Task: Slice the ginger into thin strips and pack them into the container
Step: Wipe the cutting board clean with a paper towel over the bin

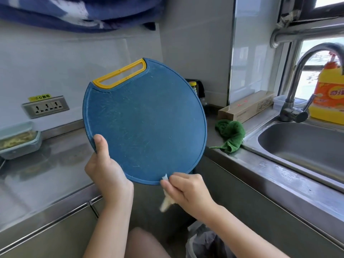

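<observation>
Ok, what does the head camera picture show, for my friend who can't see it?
A person's left hand holds a round blue plastic cutting board tilted up, while the right hand pinches a pale crumpled wipe against its bottom rim. A clear container of pale ginger strips sits on the steel counter at left.

green cloth (230,135) crumpled on tabletop (46,174), just beside sink (297,146) | tap (297,86) behind basin | orange detergent bottle (328,94) by window | long cardboard box (245,107) against wall | triple wall socket (45,107) | bag-lined bin (206,243) on floor below
</observation>
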### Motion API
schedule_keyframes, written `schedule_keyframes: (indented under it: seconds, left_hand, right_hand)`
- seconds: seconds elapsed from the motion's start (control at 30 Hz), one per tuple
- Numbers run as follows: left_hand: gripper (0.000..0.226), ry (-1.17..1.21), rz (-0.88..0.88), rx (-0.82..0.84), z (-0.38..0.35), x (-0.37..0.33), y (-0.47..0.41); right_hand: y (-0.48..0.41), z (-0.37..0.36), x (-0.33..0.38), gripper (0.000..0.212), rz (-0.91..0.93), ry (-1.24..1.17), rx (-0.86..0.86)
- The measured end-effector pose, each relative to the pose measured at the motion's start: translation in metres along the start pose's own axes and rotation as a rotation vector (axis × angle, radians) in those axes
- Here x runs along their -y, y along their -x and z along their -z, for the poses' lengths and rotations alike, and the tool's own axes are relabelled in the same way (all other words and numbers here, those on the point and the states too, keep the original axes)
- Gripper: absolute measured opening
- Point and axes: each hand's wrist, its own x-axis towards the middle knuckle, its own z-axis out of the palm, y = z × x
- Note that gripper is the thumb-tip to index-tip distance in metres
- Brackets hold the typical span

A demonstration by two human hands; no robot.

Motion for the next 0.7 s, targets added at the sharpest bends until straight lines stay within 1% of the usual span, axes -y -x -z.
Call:
schedule_keyframes:
  seconds: [0.03, 0.1, 0.17, 0.23, 0.33, 0.4, 0.47, 0.5, 0.57, 0.63, 0.67, 0.7]
  left_hand:
    - [0.025, 0.001, -0.012, 0.001, 0.001, 0.0, 0.0]
    - [0.024, 0.004, -0.036, 0.015, 0.002, -0.002, 0.002]
    - [0.025, 0.006, -0.044, 0.052, 0.003, -0.003, 0.005]
    - [0.024, 0.012, -0.043, 0.1, 0.003, -0.004, 0.011]
    - [0.025, 0.036, -0.035, 0.143, 0.0, -0.006, 0.019]
    - [0.025, 0.066, -0.017, 0.14, -0.003, -0.008, 0.021]
    - [0.024, 0.083, 0.004, 0.124, -0.004, -0.009, 0.018]
    - [0.023, 0.09, 0.014, 0.108, -0.004, -0.008, 0.015]
    - [0.023, 0.099, 0.03, 0.067, -0.002, -0.007, 0.008]
    - [0.023, 0.092, 0.031, 0.024, 0.0, -0.005, 0.002]
    - [0.023, 0.089, 0.027, 0.0, 0.0, -0.005, 0.0]
    - [0.022, 0.089, 0.021, -0.023, 0.0, -0.005, -0.002]
  right_hand:
    - [-0.004, 0.004, 0.002, 0.049, -0.061, -0.053, -0.026]
    - [-0.032, 0.017, 0.0, 0.05, -0.223, -0.099, -0.169]
    - [-0.069, 0.032, -0.011, 0.047, -0.318, -0.052, -0.307]
    - [-0.104, 0.047, -0.026, 0.05, -0.336, 0.052, -0.383]
    - [-0.134, 0.06, -0.043, 0.05, -0.359, 0.147, -0.432]
    - [-0.136, 0.053, -0.041, 0.048, -0.268, 0.256, -0.431]
    - [-0.118, 0.036, -0.032, 0.05, -0.06, 0.361, -0.387]
    - [-0.101, 0.026, -0.026, 0.05, 0.052, 0.359, -0.326]
    - [-0.055, 0.012, -0.016, 0.039, 0.232, 0.279, -0.136]
    - [-0.013, 0.009, -0.016, 0.028, 0.331, 0.243, 0.041]
    - [0.001, 0.012, -0.019, 0.028, 0.336, 0.241, 0.085]
    - [0.007, 0.015, -0.021, 0.031, 0.302, 0.227, 0.087]
